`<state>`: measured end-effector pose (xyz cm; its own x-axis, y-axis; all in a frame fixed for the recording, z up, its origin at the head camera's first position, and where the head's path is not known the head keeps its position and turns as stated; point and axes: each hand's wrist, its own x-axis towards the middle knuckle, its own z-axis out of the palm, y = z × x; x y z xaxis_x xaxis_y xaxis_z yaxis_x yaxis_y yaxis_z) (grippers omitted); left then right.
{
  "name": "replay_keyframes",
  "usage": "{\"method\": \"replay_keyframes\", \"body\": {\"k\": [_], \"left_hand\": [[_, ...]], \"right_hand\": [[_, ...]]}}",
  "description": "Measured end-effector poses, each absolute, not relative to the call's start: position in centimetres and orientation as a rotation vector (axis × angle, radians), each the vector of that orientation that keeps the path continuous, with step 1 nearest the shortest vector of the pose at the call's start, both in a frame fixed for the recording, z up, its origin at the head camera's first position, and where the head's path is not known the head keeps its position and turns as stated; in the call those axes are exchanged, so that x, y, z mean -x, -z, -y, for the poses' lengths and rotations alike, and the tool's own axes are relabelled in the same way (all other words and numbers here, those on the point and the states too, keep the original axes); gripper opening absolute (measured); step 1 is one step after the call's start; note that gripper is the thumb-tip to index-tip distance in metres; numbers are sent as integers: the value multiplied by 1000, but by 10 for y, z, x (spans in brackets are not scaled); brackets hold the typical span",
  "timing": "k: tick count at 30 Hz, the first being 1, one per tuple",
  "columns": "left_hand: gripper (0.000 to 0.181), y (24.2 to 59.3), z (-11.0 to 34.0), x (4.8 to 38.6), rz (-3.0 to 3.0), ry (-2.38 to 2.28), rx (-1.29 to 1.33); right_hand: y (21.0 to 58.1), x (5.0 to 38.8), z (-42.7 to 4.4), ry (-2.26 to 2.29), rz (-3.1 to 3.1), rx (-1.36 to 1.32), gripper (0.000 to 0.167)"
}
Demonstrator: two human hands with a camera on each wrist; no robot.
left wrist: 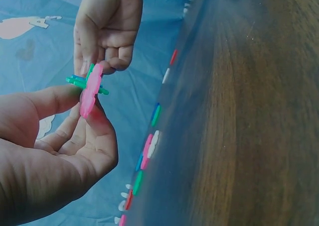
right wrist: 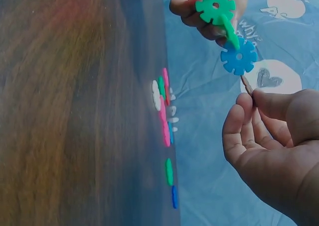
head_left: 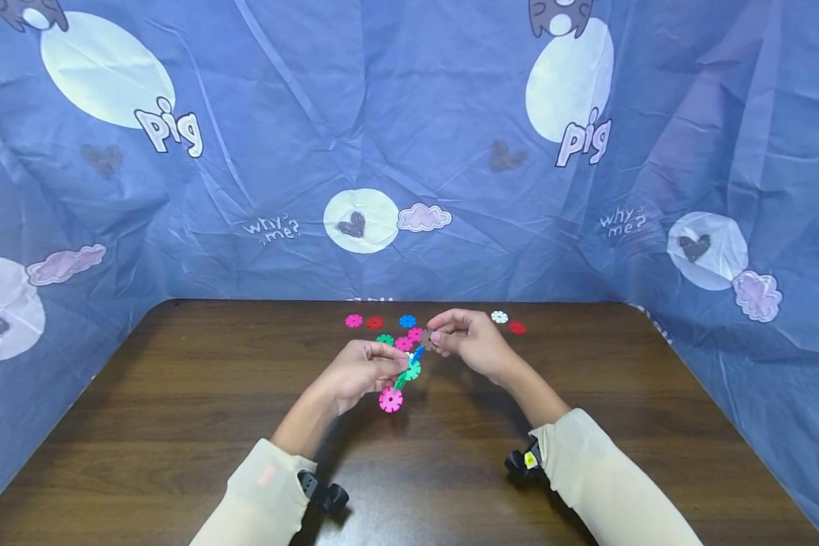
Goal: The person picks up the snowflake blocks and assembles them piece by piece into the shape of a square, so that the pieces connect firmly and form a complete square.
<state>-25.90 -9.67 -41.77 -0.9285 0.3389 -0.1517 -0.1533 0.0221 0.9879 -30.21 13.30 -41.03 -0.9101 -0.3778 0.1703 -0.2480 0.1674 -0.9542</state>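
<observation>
A pale sleeve (head_left: 255, 485) with a dark device (head_left: 324, 493) at its cuff comes in from the left over the brown wooden desk (head_left: 177, 425). Beyond the cuff, the left hand (head_left: 362, 371) has its fingers grasping a chain of notched discs (head_left: 412, 370), pinched against the thumb and held up above the desk. Further back lie a pink disc (head_left: 353, 321), then a red disc (head_left: 374, 322), then a green disc (head_left: 385, 340) partly behind that hand. The chain slants from a pink end toward the hand's owner, through two green pieces, to a blue piece (right wrist: 239, 56) at its far end. Behind it are a blue disc (head_left: 407, 321) and two pink discs (head_left: 404, 343) close together. Next comes a brown disc (head_left: 429, 340), its edge meeting the blue piece; the right hand (head_left: 474, 345) is grasping it between thumb and fingers. Past that hand, a white disc (head_left: 499, 317) and another red disc (head_left: 516, 327) lie near the desk's back edge. Blue printed cloth (head_left: 437, 91) hangs behind everything, and a second pale sleeve (head_left: 607, 470) enters from the right.
</observation>
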Motion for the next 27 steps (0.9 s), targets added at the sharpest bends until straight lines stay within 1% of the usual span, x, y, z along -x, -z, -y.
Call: {"method": "replay_keyframes", "body": {"k": [5,12,16,27], "left_hand": [[25,418,96,259,-1968,-1963,-190],[24,419,95,259,-1968,-1960,-191],[24,418,95,259,-1971,-1962,-192],[24,416,94,257,-1980,-1962,-199]], "right_hand": [[410,299,-131,1884,-2277,593,21],[405,296,-134,1946,-2233,498,23],[405,297,-134,1971,-2239,503,26],[413,291,-129,1969,-2214,492,20]]}}
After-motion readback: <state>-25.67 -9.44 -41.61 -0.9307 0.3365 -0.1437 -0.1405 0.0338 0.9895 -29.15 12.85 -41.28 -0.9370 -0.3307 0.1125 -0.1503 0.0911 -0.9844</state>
